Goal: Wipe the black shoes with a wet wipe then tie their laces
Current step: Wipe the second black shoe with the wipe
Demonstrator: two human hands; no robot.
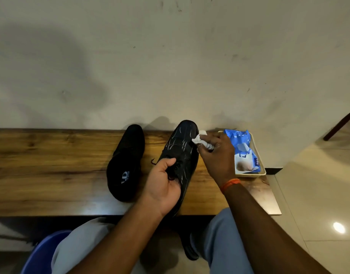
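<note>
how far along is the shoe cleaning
Early on. In hand: the left hand steadies one shoe while the right hand rubs a wipe near its toe; wet streaks show there. Left: the other shoe lies untouched on the table, and laces look untied.

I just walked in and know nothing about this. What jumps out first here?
Two hands working on a black shoe at the middle of the wooden bench: the left hand grips it near the laces while the right hand presses a white wipe against its toe side. A second black shoe lies just to the left, and a blue wipes pack sits in a tray at the right.
</note>
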